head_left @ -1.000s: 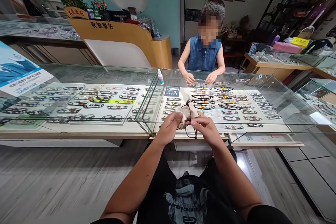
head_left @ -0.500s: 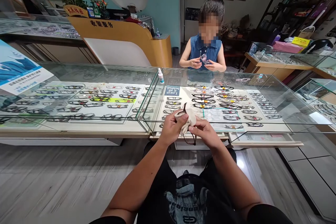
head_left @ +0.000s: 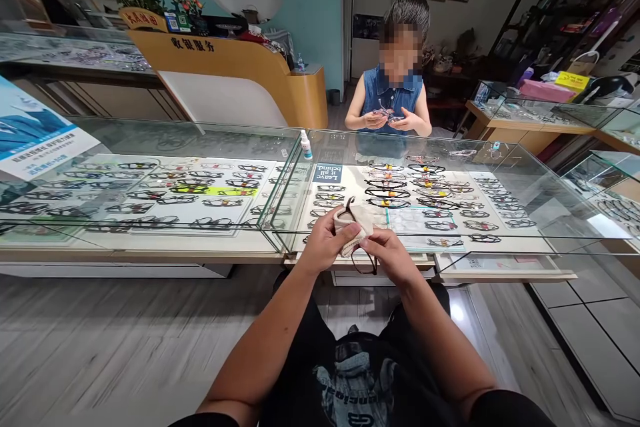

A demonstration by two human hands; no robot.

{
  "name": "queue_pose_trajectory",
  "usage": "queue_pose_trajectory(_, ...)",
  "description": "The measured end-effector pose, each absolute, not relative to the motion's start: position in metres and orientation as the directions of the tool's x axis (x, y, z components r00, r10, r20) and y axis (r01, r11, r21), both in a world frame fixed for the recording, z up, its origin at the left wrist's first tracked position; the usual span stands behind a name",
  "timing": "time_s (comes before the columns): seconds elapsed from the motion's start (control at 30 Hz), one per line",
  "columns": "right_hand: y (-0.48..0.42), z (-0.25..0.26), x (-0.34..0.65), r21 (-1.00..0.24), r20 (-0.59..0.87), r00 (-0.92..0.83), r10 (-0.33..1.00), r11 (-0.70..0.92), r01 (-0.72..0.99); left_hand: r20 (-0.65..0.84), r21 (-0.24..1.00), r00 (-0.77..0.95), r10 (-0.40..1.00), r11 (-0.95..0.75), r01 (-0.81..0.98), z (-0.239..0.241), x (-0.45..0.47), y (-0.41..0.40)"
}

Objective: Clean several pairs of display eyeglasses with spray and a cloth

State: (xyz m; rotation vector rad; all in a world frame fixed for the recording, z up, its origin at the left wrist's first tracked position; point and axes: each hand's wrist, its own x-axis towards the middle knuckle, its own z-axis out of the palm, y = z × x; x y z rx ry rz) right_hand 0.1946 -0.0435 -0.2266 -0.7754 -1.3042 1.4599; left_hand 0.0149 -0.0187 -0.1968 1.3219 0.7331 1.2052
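A cream cloth (head_left: 354, 221) is wrapped over part of a pair of dark-rimmed eyeglasses (head_left: 367, 269), above the front edge of the glass counter. My left hand (head_left: 324, 240) is closed on the cloth, its thumb pressed on top. From the right, my right hand (head_left: 387, 252) pinches the eyeglasses near the cloth's edge. One rimmed lens hangs below the fingers, and a dark temple tip pokes out above the cloth. The other lens is hidden by cloth and fingers.
The glass display counter (head_left: 240, 240) spans in front of me, with rows of eyeglass frames (head_left: 387, 192) inside. A small spray bottle (head_left: 306, 145) stands on its top. Across it, a person (head_left: 393, 97) holds another pair of glasses. A printed sign (head_left: 45, 130) is at the left.
The cloth and eyeglasses have shifted slightly in my hands, and the hanging lens has turned to show more of its rim. The person opposite has lowered the glasses they hold.
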Motion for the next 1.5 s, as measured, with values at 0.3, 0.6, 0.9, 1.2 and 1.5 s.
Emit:
queue_pose_trajectory(0.3,-0.045,-0.219,0.192,-0.964,0.181,-0.232,0.956,0.126,-0.233,0.17,0.961,0.196,0.966,-0.118,-0.249,-0.207,0.014,-0.012)
queue_pose_trajectory(0.6,-0.045,-0.206,0.21,-0.926,0.226,-0.09,0.97,0.185,-0.329,0.244,0.969,-0.022,0.97,-0.244,-0.025,-0.208,-0.04,0.023)
queue_pose_trajectory(0.9,-0.048,-0.2,0.211,-0.927,0.178,-0.072,0.981,0.143,-0.346,0.343,0.745,-0.123,0.931,-0.191,0.639,-0.218,-0.081,0.064)
queue_pose_trajectory(1.2,-0.043,-0.202,0.211,-0.925,0.135,-0.096,0.986,0.091,-0.369,0.143,0.613,0.158,0.977,-0.213,0.761,-0.243,-0.07,0.073)
queue_pose_trajectory(1.5,-0.03,-0.174,0.218,-0.96,0.13,-0.296,0.946,0.046,-0.275,0.709,0.457,0.38,0.595,-0.797,0.395,-0.167,-0.033,0.021)
